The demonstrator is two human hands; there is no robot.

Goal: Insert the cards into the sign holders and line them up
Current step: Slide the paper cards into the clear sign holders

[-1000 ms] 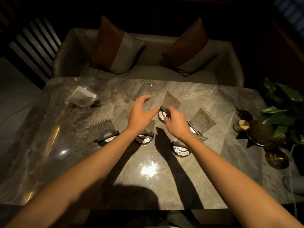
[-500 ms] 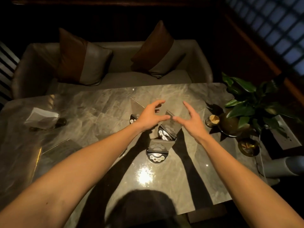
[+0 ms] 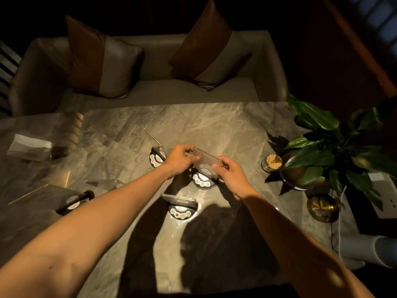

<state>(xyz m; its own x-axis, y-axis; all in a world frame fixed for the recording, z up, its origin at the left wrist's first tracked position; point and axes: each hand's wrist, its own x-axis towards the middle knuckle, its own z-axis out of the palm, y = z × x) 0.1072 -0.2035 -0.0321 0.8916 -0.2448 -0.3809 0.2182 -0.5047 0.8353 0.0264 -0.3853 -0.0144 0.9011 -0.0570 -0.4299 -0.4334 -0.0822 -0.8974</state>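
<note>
Several clear sign holders on round black bases with white buttons stand on the marble table (image 3: 225, 130). My left hand (image 3: 179, 159) and my right hand (image 3: 228, 172) each pinch one top corner of the middle sign holder (image 3: 203, 178), whose clear panel spans between my fingers. Another sign holder (image 3: 158, 157) stands just left of my left hand, one sign holder (image 3: 181, 208) sits nearer to me, and a fourth sign holder (image 3: 73, 201) is at the left, partly behind my left forearm. A clear panel (image 3: 103, 182) shows beside it.
A folded white paper (image 3: 28, 145) lies at the far left. At the right stand a toothpick jar (image 3: 271, 163), a potted plant (image 3: 322, 147) and a brass dish (image 3: 322, 207). A sofa with two cushions (image 3: 150, 87) runs behind the table.
Both hands were spread apart above the holders; now they have closed on the top corners of the middle holder. The view has tilted down and shifted slightly.
</note>
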